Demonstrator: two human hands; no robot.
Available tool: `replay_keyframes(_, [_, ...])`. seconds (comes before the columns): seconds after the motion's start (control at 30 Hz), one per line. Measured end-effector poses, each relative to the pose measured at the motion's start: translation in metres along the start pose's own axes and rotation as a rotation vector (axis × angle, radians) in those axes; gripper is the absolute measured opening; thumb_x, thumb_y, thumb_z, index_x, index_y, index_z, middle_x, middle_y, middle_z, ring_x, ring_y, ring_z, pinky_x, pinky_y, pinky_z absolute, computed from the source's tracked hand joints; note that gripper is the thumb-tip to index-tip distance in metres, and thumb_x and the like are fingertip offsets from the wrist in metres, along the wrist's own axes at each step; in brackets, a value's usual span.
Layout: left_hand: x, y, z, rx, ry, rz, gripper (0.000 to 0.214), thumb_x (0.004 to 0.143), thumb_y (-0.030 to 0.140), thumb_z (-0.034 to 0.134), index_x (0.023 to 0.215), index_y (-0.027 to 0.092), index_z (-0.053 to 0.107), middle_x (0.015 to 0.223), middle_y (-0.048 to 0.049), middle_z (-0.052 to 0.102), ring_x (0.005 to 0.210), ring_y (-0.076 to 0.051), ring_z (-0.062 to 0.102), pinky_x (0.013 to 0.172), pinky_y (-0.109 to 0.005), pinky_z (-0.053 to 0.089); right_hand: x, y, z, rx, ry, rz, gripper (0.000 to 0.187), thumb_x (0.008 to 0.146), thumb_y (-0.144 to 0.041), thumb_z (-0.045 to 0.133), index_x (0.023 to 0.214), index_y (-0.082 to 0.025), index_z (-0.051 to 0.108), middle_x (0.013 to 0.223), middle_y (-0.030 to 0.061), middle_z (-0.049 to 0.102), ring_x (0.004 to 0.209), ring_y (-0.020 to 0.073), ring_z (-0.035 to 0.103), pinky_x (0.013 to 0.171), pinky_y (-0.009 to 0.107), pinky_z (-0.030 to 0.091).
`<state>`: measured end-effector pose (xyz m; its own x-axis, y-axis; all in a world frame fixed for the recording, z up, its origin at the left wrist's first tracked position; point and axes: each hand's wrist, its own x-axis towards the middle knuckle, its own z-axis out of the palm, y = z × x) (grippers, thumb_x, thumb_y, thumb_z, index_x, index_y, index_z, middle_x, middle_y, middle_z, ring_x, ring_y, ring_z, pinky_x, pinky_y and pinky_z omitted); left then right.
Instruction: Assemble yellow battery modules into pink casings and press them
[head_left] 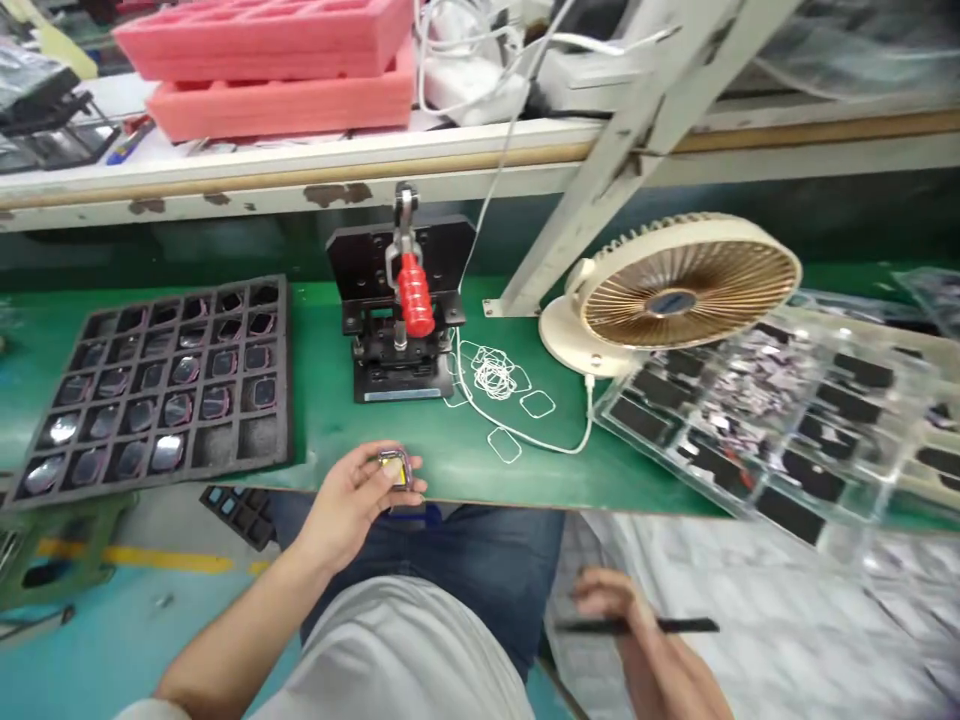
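My left hand [352, 505] holds a small square watch-like case [394, 468] between thumb and fingers, just off the front edge of the green workbench [450, 460]. My right hand [622, 610] is lower right, blurred, over my lap, gripping a thin black stick [637, 626]. To the far left of my left hand lies a black foam tray [150, 385] with rows of square pockets, most holding watch-like cases. A bench press with a red handle [415, 295] stands straight ahead.
White wire loops [495, 375] and a white cable lie beside the press. A cream desk fan [667, 290] and a clear plastic tray of black pads [772, 420] sit on the right. A metal strut [622, 170] rises behind the fan, below a shelf holding pink foam trays [262, 70].
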<state>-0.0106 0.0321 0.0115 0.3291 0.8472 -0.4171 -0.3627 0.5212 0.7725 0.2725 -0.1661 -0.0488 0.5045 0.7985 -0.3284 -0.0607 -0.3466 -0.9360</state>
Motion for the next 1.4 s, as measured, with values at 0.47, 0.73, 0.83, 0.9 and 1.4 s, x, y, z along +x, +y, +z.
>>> replay_keyframes(0.47, [-0.005,-0.003,-0.008,0.542,0.161,0.326,0.030,0.095,0.036,0.078,0.122,0.023,0.083,0.115,-0.0105,0.081,0.100,-0.023,0.074,0.090,-0.034,0.058,0.108,-0.093,0.125,0.056,-0.486,-0.304,0.041,0.099,-0.060,0.073,0.095,-0.020,0.078,0.068,0.0024,0.066,0.065,0.0172,0.062,0.063,0.029,0.055])
replay_keyframes(0.73, [0.002,0.000,-0.012,0.756,0.106,0.354,0.032,0.096,0.049,0.073,0.114,0.026,0.085,0.119,-0.0102,0.078,0.114,-0.027,0.072,0.104,-0.037,0.054,0.083,-0.080,0.102,0.050,-0.415,-0.381,0.040,0.103,-0.057,0.068,0.087,-0.021,0.078,0.089,0.0058,0.071,0.080,0.0192,0.066,0.075,0.032,0.056])
replay_keyframes(0.83, [0.009,-0.006,-0.023,0.712,0.115,0.126,0.050,0.091,0.061,0.076,0.123,0.022,0.080,0.101,-0.0088,0.082,0.091,-0.024,0.075,0.093,-0.039,0.060,0.083,-0.095,0.060,-0.169,-0.222,-0.502,0.052,0.113,-0.056,0.043,0.094,-0.021,0.077,0.101,0.0095,0.073,0.095,0.0229,0.069,0.088,0.036,0.057])
replay_keyframes(0.9, [0.014,-0.011,-0.028,0.605,0.130,0.048,0.059,0.086,0.063,0.081,0.125,0.020,0.074,0.100,-0.0093,0.083,0.084,-0.024,0.076,0.087,-0.039,0.063,0.091,-0.108,0.018,-0.538,0.038,-0.581,0.051,0.115,-0.051,0.035,0.116,-0.021,0.076,0.107,0.0111,0.074,0.098,0.0235,0.070,0.088,0.036,0.056])
replay_keyframes(1.4, [0.009,-0.029,-0.005,0.622,0.038,0.045,0.055,0.084,0.061,0.084,0.120,0.020,0.076,0.099,-0.0083,0.083,0.086,-0.022,0.078,0.084,-0.032,0.064,0.202,-0.158,-0.099,-1.343,0.256,-0.303,0.023,0.100,-0.041,0.072,0.111,-0.025,0.084,0.110,0.0093,0.077,0.094,0.0277,0.070,0.072,0.033,0.043])
